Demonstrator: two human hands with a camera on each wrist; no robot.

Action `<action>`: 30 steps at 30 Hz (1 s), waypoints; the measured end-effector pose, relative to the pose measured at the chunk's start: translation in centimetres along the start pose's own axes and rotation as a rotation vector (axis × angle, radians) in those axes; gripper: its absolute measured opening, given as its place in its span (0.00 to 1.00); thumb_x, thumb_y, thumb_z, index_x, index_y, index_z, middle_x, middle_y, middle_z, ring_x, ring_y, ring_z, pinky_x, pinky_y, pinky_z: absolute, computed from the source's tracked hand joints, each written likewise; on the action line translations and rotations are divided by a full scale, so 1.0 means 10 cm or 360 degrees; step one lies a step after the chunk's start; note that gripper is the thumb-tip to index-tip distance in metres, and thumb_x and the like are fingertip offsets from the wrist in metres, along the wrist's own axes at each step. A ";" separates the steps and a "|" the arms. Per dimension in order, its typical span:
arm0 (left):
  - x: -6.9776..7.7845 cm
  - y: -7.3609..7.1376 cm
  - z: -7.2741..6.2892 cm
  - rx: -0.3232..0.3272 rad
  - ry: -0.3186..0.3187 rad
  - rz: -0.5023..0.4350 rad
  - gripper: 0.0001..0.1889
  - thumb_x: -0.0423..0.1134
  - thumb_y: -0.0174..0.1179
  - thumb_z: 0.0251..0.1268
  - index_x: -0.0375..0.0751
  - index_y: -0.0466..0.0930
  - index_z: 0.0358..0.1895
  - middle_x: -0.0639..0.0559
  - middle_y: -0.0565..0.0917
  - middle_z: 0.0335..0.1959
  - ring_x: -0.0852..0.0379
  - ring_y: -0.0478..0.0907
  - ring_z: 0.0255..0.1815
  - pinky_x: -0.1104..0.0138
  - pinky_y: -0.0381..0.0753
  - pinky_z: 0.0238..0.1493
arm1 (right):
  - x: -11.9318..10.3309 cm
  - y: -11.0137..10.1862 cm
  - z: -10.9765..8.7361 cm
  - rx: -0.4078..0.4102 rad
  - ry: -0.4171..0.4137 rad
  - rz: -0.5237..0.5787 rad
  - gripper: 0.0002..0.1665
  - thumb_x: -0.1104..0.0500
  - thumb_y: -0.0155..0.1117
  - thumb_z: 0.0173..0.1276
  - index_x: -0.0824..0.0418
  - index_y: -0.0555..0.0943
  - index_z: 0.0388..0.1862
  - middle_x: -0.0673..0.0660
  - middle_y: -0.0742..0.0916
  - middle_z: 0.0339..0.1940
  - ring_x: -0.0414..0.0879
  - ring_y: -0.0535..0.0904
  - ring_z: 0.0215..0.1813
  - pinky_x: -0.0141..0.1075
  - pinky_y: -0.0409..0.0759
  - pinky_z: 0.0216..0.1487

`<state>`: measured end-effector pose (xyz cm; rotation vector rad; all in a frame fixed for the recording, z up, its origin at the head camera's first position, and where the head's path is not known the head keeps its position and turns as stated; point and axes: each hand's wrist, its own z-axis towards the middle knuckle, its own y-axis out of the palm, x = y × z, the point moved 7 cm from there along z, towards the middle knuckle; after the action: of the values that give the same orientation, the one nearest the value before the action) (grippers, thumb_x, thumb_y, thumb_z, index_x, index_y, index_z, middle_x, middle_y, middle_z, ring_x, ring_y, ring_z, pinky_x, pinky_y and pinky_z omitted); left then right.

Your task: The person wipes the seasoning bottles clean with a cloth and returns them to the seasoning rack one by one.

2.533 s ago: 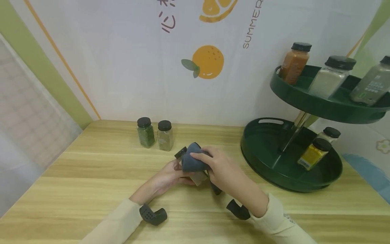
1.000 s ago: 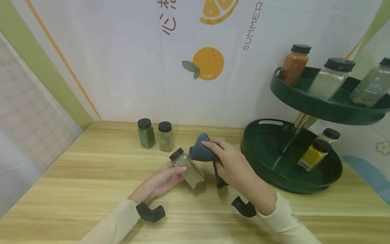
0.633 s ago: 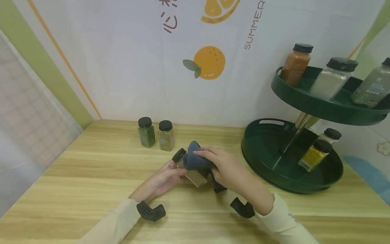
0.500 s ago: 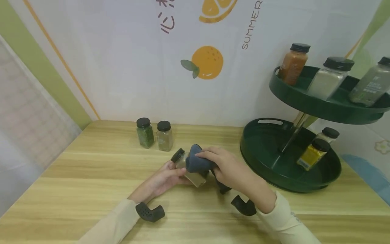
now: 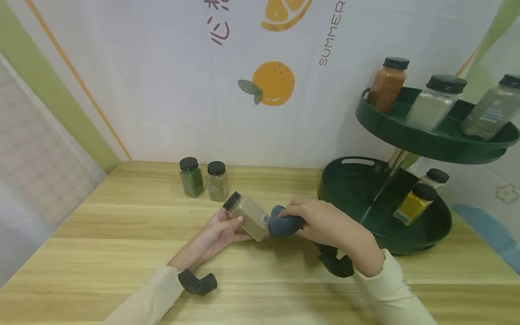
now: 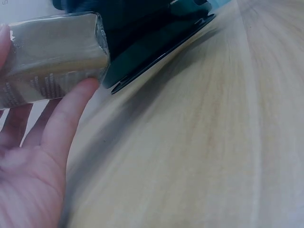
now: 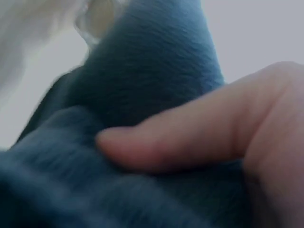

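Note:
My left hand (image 5: 221,230) grips a square spice jar (image 5: 249,216) with a black lid, holding it tilted above the table, lid toward the upper left. Pale brownish powder fills the jar, also seen in the left wrist view as a clear-walled spice jar (image 6: 57,52) between thumb and fingers. My right hand (image 5: 325,223) pinches a bunched blue-grey cloth (image 5: 284,223) right at the jar's base. In the right wrist view the thumb presses into the folds of the cloth (image 7: 152,61).
Two spice jars, a green-filled jar (image 5: 191,178) and a tan-filled jar (image 5: 217,181), stand at the table's back. On the right is a two-tier green rack (image 5: 430,146); its upper tier bears several jars, its lower tier a yellow jar (image 5: 413,204) and another behind it.
The right hand with the cloth has moved right, off the jar's side to its base end. The left hand has turned the jar so that more of its side shows.

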<state>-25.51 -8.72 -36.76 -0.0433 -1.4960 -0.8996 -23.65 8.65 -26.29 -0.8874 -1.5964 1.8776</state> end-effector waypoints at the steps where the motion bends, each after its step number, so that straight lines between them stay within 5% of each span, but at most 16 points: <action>1: 0.00 -0.01 0.00 0.0006 0.0003 -0.0003 0.24 0.32 0.51 0.67 0.52 0.58 0.63 0.53 0.70 0.60 0.54 0.73 0.60 0.47 0.68 0.61 | 0.02 -0.02 -0.01 0.0003 0.0034 -0.0032 0.26 0.72 0.61 0.54 0.49 0.82 0.48 0.48 0.83 0.47 0.45 0.79 0.50 0.42 0.79 0.49; 7: -0.03 -0.06 0.00 0.0058 -0.0055 0.0004 0.30 0.37 0.50 0.69 0.54 0.48 0.70 0.42 0.62 0.66 0.43 0.68 0.64 0.51 0.69 0.62 | 0.05 -0.13 -0.01 0.0247 0.0123 -0.0094 0.30 0.71 0.60 0.57 0.50 0.76 0.58 0.54 0.82 0.54 0.50 0.79 0.54 0.46 0.80 0.48; 10: -0.07 -0.04 0.01 -0.0020 -0.0113 0.0027 0.31 0.40 0.46 0.72 0.53 0.42 0.73 0.38 0.57 0.69 0.41 0.65 0.66 0.52 0.68 0.62 | -0.04 -0.14 0.03 0.0419 0.0040 -0.0034 0.31 0.70 0.61 0.59 0.51 0.73 0.61 0.55 0.81 0.54 0.51 0.79 0.53 0.46 0.80 0.49; 14: -0.10 0.04 0.01 -0.0181 -0.0161 0.0063 0.32 0.44 0.39 0.75 0.49 0.35 0.74 0.39 0.66 0.65 0.44 0.72 0.60 0.53 0.71 0.61 | -0.18 -0.08 0.08 0.0563 -0.0091 0.0009 0.33 0.71 0.61 0.58 0.52 0.71 0.63 0.56 0.80 0.55 0.52 0.80 0.53 0.45 0.80 0.49; 19: -0.11 0.10 0.01 -0.0297 -0.0166 0.0103 0.29 0.45 0.33 0.76 0.48 0.33 0.74 0.40 0.71 0.60 0.44 0.77 0.54 0.49 0.73 0.58 | -0.31 0.08 0.14 0.0557 -0.0193 -0.0033 0.34 0.70 0.61 0.59 0.54 0.69 0.65 0.57 0.80 0.54 0.51 0.79 0.53 0.42 0.79 0.53; 30: -0.06 0.05 0.01 -0.0140 -0.0093 0.0071 0.23 0.45 0.34 0.76 0.45 0.47 0.69 0.47 0.80 0.49 0.50 0.80 0.49 0.55 0.77 0.54 | -0.34 0.11 0.11 0.0554 -0.0281 -0.0109 0.30 0.72 0.61 0.56 0.55 0.74 0.58 0.58 0.80 0.51 0.52 0.80 0.49 0.42 0.79 0.51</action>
<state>-25.24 -8.01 -37.01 -0.1679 -1.5033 -0.9346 -22.27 5.20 -26.77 -0.5234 -1.3161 2.1452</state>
